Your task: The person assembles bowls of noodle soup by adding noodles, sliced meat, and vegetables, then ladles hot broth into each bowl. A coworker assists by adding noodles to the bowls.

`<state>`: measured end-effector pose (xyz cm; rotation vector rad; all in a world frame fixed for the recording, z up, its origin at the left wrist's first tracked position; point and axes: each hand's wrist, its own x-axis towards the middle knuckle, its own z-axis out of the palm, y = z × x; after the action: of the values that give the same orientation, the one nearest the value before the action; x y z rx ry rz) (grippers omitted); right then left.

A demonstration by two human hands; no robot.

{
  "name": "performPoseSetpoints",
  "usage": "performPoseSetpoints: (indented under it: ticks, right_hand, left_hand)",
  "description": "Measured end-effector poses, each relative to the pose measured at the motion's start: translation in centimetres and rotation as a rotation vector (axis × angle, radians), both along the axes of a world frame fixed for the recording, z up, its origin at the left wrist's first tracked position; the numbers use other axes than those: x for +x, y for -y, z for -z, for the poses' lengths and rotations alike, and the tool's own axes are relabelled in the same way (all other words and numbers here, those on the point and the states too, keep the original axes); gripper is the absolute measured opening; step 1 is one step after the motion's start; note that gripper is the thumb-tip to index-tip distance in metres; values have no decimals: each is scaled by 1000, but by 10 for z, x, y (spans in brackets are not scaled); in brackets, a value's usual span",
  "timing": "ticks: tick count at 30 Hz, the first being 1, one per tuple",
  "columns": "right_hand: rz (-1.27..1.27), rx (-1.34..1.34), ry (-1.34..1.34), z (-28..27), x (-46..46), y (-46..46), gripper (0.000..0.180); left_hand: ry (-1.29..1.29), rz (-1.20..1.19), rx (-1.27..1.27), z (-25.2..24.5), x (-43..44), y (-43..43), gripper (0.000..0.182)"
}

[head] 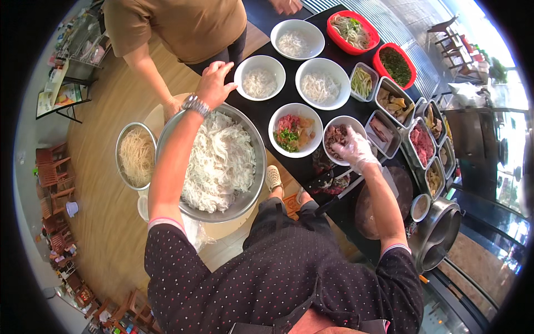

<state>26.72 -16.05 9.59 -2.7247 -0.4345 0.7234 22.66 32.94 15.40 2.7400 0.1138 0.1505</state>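
My right hand (355, 149), in a clear plastic glove, has its fingers down in a white bowl (362, 125) of dark cooked meat; whether it grips any is hidden. Bare and with a wristwatch on the wrist, my left hand (215, 83) is raised beside a white bowl of rice noodles (258, 80), fingers apart, holding nothing. Under my left forearm stands a large steel basin of white rice noodles (221, 163). Between my hands is a bowl with minced red meat, chopped green onion and noodles (295, 130). Two more noodle bowls (323, 83) stand behind it.
A co-worker (179, 29) stands across, one hand at the basin's rim. Red tubs of sliced onion (353, 33) and chopped herbs (395, 66) sit far right. Metal trays of meats (421, 142), a round board (367, 208) and a steel pot (436, 238) line the right. Thin noodles fill a bowl (136, 155) at left.
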Motion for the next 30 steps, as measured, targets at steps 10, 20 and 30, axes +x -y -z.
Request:
performPoseSetpoints:
  ticks: [10,20,30]
  right_hand:
    - [62,101,166,39,5,-6,43]
    - [64,268,172,20,5,17,24]
    - [398,358,-166,-3,11,23,43]
  left_hand:
    - [-384,-19,187,93,105,11,137]
    - [-343,-63,126,116,125,2,76]
    - [-382,-10,1,110,105,-2,46]
